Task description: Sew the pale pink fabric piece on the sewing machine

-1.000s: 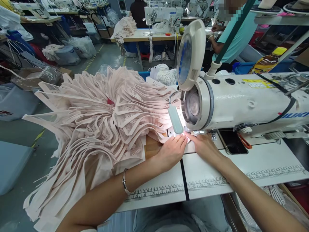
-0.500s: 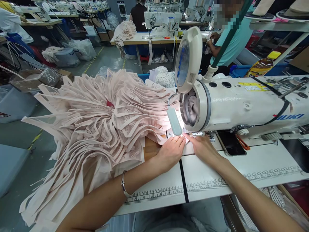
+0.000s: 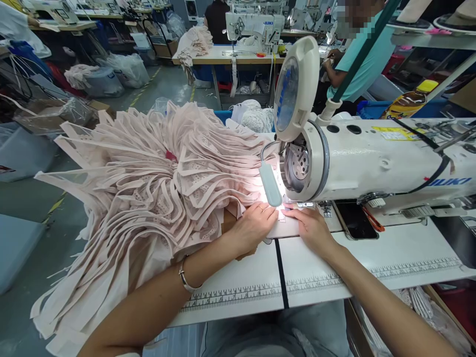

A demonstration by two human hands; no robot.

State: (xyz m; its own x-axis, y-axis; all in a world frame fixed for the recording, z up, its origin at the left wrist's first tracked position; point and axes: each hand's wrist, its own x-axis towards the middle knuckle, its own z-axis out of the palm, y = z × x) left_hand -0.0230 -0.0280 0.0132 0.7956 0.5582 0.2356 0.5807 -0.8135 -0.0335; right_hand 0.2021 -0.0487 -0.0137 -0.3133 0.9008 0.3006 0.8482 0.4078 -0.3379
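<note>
Left hand (image 3: 253, 225) and right hand (image 3: 310, 227), both flat with fingers extended, press pink fabric piece (image 3: 284, 225) onto the worktop (image 3: 372, 258) beneath the sewing machine (image 3: 372, 158).

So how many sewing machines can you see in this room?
3 clear: the near sewing machine at the person's hands, one across the aisle, one far left. More may be hidden at the back.
</note>
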